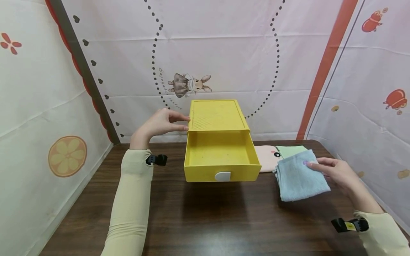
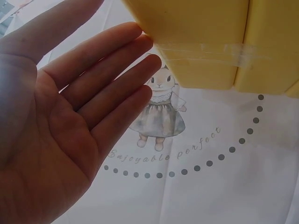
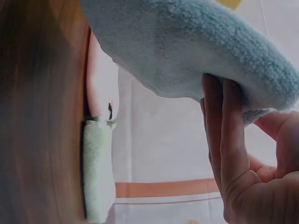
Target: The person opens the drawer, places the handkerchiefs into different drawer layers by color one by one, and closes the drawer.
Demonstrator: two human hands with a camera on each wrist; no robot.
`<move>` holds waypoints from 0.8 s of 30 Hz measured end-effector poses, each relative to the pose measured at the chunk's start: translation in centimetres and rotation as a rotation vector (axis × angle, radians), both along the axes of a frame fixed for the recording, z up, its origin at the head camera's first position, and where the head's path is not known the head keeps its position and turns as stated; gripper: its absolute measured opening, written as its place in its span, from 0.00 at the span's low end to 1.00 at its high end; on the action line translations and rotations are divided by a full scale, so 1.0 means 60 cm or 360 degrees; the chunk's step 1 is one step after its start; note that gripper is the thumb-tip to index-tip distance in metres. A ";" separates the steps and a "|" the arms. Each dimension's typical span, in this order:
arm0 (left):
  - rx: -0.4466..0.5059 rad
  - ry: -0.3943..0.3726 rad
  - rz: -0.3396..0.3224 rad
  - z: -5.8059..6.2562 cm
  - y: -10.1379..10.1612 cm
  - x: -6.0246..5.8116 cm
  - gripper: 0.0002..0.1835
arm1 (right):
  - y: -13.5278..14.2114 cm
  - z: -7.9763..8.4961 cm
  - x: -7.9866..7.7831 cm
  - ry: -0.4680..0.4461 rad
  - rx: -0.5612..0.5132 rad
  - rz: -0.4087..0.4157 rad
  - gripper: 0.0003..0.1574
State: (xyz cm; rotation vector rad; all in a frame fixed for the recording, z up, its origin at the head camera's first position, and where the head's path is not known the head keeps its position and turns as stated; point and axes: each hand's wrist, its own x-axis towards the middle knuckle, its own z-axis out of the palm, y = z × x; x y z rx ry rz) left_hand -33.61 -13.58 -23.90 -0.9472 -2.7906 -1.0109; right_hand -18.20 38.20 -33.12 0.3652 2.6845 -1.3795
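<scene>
A yellow drawer box (image 1: 217,114) stands on the table with its drawer (image 1: 221,153) pulled out toward me; the drawer has a white handle and nothing inside. With fairly straight fingers, my left hand (image 1: 161,123) touches the left side of the box near its top; the left wrist view shows the palm and the fingertips at the yellow wall. At the right, my right hand (image 1: 336,174) pinches a folded light blue towel (image 1: 299,177) by its edge. From the right wrist view, fingers (image 3: 233,126) press under the towel, which is raised off the table.
Beyond the blue towel, a pink cloth (image 1: 266,156) with a printed face and a folded green towel (image 1: 289,150) lie on the dark wooden table (image 1: 211,220). Printed white curtains (image 1: 217,53) close off the back and both sides.
</scene>
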 end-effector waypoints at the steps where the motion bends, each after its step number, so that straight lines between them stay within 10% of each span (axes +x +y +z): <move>1: -0.0001 0.0001 0.0000 0.000 0.000 0.000 0.22 | 0.000 0.002 0.001 0.0013 0.0007 -0.0002 0.48; 17: -0.0012 0.0002 0.0002 0.003 0.001 0.003 0.23 | -0.008 0.047 0.000 0.0117 0.0006 0.0061 0.45; 24: -0.0019 0.0000 0.0005 0.003 0.003 0.001 0.23 | -0.007 0.069 -0.001 0.0123 -0.0175 0.0089 0.09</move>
